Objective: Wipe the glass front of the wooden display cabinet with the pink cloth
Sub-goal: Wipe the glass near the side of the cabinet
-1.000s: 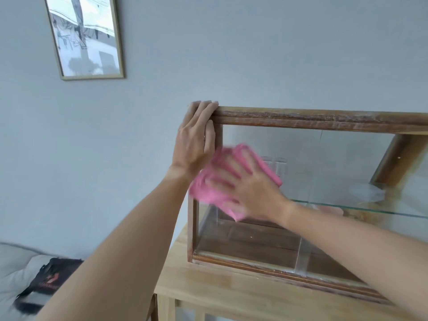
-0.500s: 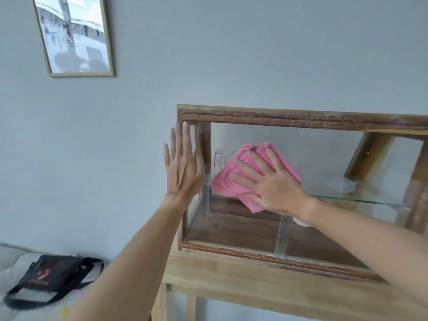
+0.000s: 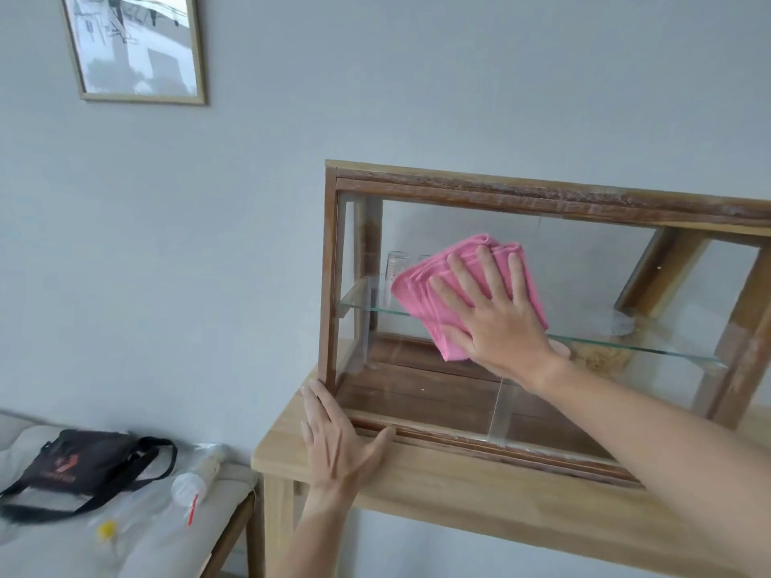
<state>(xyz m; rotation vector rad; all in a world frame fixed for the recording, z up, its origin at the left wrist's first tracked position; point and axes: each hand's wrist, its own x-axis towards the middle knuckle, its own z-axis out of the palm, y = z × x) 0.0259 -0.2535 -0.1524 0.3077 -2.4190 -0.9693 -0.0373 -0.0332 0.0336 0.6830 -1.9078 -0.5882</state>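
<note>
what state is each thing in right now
cloth: folded, pressed flat on the glass
right hand: open, fingers spread on the cloth
left hand: open, flat on the table by the cabinet corner
cabinet: upright on the table
bottle: lying on its side

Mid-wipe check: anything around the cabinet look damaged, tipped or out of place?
The display cabinet has worn, whitish patches on its top rail. On the cushion at left, a plastic bottle lies on its side beside a black bag. Nothing looks spilled or broken.
</note>
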